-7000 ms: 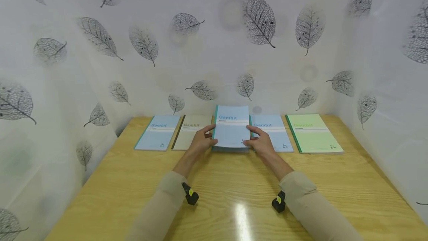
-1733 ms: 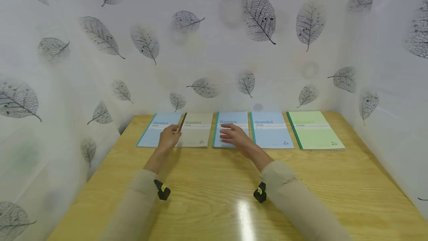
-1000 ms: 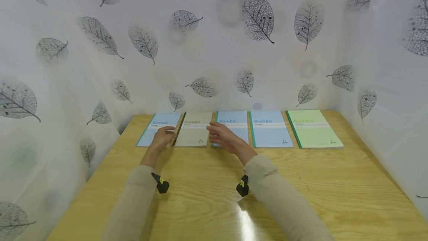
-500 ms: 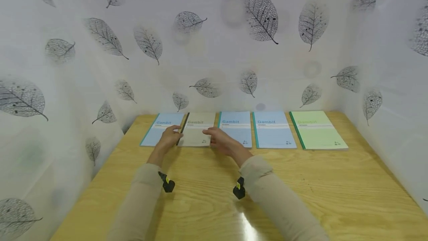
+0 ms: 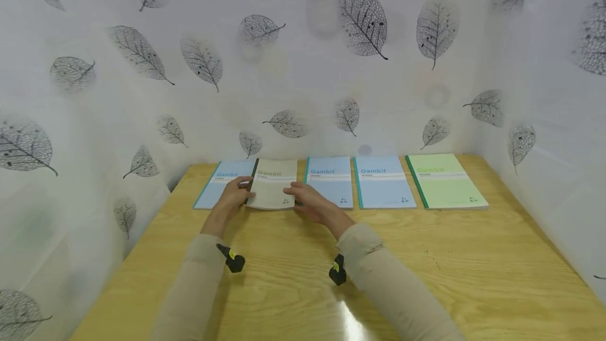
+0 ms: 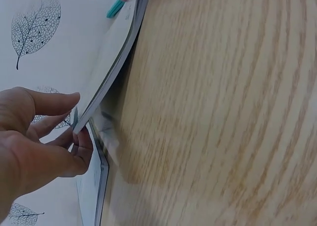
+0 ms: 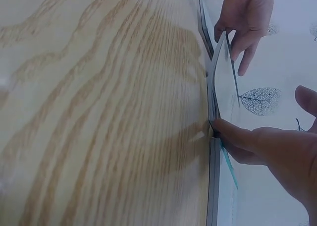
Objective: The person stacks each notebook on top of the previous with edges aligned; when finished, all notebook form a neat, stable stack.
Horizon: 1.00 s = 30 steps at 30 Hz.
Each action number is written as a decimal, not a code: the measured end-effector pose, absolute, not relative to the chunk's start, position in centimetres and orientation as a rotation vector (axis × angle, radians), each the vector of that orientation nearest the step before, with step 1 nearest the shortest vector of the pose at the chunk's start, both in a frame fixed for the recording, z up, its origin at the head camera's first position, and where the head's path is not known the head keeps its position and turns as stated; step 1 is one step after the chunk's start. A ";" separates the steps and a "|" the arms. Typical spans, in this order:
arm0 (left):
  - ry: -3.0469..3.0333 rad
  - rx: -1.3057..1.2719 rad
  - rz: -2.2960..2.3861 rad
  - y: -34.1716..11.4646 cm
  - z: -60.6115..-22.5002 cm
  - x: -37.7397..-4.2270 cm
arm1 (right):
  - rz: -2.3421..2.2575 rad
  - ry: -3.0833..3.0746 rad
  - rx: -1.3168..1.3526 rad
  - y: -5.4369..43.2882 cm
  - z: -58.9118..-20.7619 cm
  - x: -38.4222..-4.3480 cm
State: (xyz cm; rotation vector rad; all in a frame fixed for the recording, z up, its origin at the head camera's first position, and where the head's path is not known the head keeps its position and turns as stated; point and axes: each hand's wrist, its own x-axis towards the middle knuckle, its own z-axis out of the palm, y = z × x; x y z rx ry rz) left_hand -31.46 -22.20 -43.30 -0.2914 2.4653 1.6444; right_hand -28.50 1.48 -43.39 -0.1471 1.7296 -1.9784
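Note:
A beige-grey notebook [image 5: 273, 186] with a dark spine and "Gambit" on its cover is second from the left in the row. My left hand [image 5: 232, 196] pinches it at the spine side, near the front corner. In the left wrist view that corner is raised off the table, held between thumb and fingers [image 6: 81, 154]. My right hand [image 5: 313, 201] grips the opposite side, its thumb on the cover. The right wrist view has the notebook [image 7: 224, 82] bowed, lower at my right hand [image 7: 270, 154]. Its underside is mostly hidden.
A blue notebook [image 5: 210, 193] lies to the left, partly behind my left hand. Two more blue notebooks, one in the middle [image 5: 331, 172] and one right of it [image 5: 383, 183], lie beside a green notebook [image 5: 445, 183]. Leaf-printed curtain [image 5: 303, 78] surrounds the wooden table [image 5: 284, 288].
Earlier both hands held the middle blue notebook raised; it now lies flat. The hands have moved left to the beige-grey notebook, whose front edge has just come up and shifted slightly left.

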 end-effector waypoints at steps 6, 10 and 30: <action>2.509 -0.278 1.626 -22.6 -43.5 -31.5 | -1.988 1.729 -0.160 1.4 -43.2 -28.4; 2.500 -0.241 1.629 -23.1 -43.3 -31.2 | -2.008 1.736 -0.149 1.3 -43.4 -28.4; 2.252 -0.074 1.944 -24.2 -41.3 -30.3 | -2.152 1.891 -0.016 0.9 -43.6 -28.8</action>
